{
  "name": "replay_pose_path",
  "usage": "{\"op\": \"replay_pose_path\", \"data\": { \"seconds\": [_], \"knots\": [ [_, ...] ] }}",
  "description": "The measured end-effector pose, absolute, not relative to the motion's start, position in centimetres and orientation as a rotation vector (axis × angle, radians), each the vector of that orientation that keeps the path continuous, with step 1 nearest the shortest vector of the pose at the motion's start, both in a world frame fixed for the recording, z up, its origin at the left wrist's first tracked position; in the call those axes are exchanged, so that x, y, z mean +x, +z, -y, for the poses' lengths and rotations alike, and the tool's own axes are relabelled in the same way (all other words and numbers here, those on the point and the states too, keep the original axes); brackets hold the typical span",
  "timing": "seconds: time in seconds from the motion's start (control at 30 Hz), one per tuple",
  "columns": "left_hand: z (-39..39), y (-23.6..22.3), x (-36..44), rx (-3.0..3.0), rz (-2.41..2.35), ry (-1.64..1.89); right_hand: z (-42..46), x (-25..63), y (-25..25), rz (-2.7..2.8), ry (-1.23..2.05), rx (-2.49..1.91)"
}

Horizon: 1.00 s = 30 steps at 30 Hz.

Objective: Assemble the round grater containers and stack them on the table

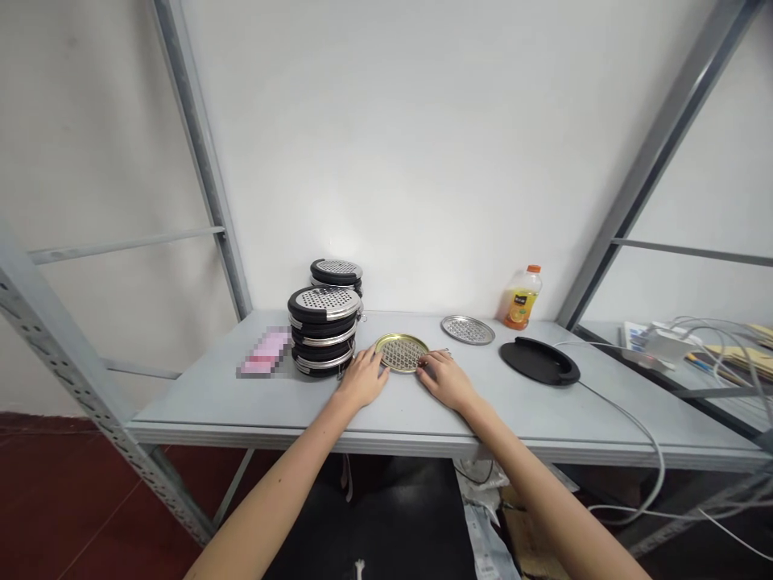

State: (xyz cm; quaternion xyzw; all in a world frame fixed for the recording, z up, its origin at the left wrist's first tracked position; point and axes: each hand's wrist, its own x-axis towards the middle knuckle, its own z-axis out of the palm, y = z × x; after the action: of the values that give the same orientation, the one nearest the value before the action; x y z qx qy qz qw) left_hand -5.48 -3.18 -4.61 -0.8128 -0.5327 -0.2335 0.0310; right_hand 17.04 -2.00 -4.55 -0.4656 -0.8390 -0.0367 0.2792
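A round grater disc with a gold-toned rim [401, 352] lies flat on the grey table, between my hands. My left hand [362, 379] rests at its left edge, palm down, with the thumb apart from the stretched fingers. At the right edge lies my right hand [448, 379], also palm down, fingertips at or touching the rim. Neither hand visibly grips anything. Close to my left hand stands a stack of round graters [324, 332] with black and silver rims. Behind it is a second stack [338, 271]. A silver grater disc [468, 329] lies farther back on the right.
A black round tray-like piece [537, 360] sits at the right, with a white cable [628, 415] running by it. An orange-capped drink bottle [522, 300] stands against the wall. A pink blurred item [266, 353] lies left. Metal shelf posts [202, 153] flank the table [411, 411].
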Motion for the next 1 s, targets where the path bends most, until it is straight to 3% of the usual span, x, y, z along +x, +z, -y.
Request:
{"op": "replay_pose_path", "data": {
  "seconds": [1.0],
  "knots": [
    [3.17,-4.67,-5.59,-2.518,1.658,-0.745,1.27,17.44,-5.32,2.327,-0.092,-1.202]
  ]
}}
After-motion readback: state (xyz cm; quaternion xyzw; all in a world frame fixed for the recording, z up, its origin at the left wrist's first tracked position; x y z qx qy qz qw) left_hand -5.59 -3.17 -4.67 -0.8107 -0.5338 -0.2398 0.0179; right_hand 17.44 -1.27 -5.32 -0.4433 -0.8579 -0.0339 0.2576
